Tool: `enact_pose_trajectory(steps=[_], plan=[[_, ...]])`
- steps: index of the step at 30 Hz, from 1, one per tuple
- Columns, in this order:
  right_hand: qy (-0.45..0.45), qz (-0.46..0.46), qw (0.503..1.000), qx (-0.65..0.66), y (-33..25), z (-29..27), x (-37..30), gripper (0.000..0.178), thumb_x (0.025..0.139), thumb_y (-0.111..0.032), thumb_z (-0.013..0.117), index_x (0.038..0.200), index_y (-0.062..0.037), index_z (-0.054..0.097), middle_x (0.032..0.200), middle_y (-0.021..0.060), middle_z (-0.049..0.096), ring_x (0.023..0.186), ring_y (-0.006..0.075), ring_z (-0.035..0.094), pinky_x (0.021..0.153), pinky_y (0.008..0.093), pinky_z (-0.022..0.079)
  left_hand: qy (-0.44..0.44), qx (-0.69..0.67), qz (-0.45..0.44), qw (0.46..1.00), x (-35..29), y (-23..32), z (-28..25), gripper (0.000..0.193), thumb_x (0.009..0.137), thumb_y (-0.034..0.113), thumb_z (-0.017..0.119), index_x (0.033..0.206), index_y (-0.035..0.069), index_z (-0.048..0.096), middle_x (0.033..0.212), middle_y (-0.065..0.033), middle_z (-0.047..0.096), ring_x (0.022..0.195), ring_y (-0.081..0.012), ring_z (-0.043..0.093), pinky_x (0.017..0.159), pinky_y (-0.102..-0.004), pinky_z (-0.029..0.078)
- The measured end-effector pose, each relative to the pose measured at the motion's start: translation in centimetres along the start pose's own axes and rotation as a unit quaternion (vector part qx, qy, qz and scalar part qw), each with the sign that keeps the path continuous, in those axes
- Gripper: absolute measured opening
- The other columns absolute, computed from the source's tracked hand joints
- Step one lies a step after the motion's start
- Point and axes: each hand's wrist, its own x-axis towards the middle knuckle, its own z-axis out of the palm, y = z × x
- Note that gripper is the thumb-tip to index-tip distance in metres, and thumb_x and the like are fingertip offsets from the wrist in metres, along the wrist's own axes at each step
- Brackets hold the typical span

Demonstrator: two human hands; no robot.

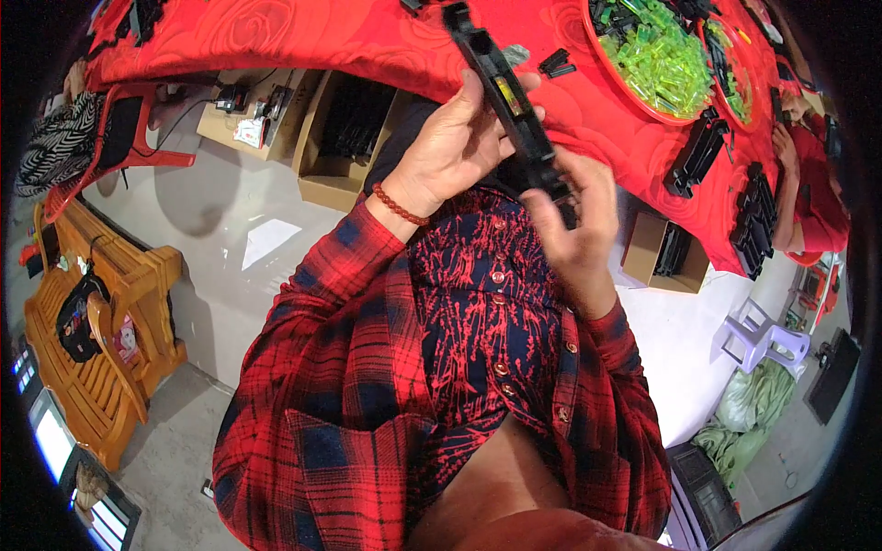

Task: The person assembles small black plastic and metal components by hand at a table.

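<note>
Above the lap, just in front of the red-clothed table [386, 37], both hands hold one long black plastic housing [505, 101] with a small yellow insert near its middle. Its long axis runs from upper left, over the table edge, down to lower right toward the body. The left hand [450, 147] wraps the middle from the left, fingers curled around it; the right hand [574, 216] pinches the lower, nearer end. A red bowl of green translucent pieces [657, 60] sits well apart, up right
</note>
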Motion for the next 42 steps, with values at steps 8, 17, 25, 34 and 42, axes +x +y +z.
enact_pose_trajectory(steps=[8,17,25,34,42], plan=[[-0.084,0.215,0.881,0.413,5.0,-7.1,3.3,0.042,0.097,-0.029,0.062,0.127,0.0002,0.059,0.108,0.0074,0.064,0.092,0.0125,0.062,0.076,0.0253,0.051,-0.068,0.217,-0.126,0.966,-3.6,1.9,2.4,0.066,0.098,0.030,0.058,0.150,0.002,0.029,0.151,-0.0204,0.038,0.132,-0.0339,0.048,0.097,-0.0501,0.052],[-0.199,0.217,0.883,0.365,7.4,-3.4,6.3,0.045,0.102,-0.040,0.052,0.128,-0.0032,0.060,0.103,0.0029,0.066,0.094,0.0099,0.060,0.078,0.0243,0.049,-0.023,0.189,-0.327,0.925,-4.1,0.8,2.7,0.055,0.103,0.054,0.035,0.109,0.004,0.060,0.083,-0.0138,0.068,0.062,-0.0170,0.065,0.057,-0.0253,0.054],[0.070,0.293,0.928,0.218,11.5,2.7,7.4,0.021,0.099,-0.017,0.058,0.108,0.0008,0.065,0.093,0.0099,0.065,0.079,0.0158,0.063,0.066,0.0302,0.052,0.063,0.135,-0.144,0.978,-3.2,0.8,0.1,0.051,0.103,0.052,0.035,0.109,0.005,0.055,0.079,-0.0064,0.056,0.063,-0.0157,0.054,0.054,-0.0265,0.046],[0.070,0.054,0.962,-0.259,11.9,5.7,8.8,0.022,0.089,-0.026,0.067,0.102,-0.0076,0.068,0.095,0.0162,0.060,0.080,0.0375,0.064,0.065,0.0433,0.055,0.121,0.015,-0.052,0.991,-2.7,1.0,-1.8,0.046,0.102,0.049,0.041,0.115,0.007,0.055,0.090,-0.0096,0.058,0.074,-0.0185,0.054,0.055,-0.0272,0.046],[0.057,0.057,0.981,-0.174,13.0,5.3,9.3,0.023,0.088,-0.026,0.069,0.095,-0.0048,0.067,0.095,0.0145,0.060,0.083,0.0340,0.064,0.071,0.0419,0.053,0.115,-0.029,-0.067,0.991,-2.1,0.5,-2.2,0.042,0.103,0.048,0.042,0.116,0.011,0.055,0.090,-0.0094,0.058,0.074,-0.0184,0.053,0.056,-0.0276,0.045]])
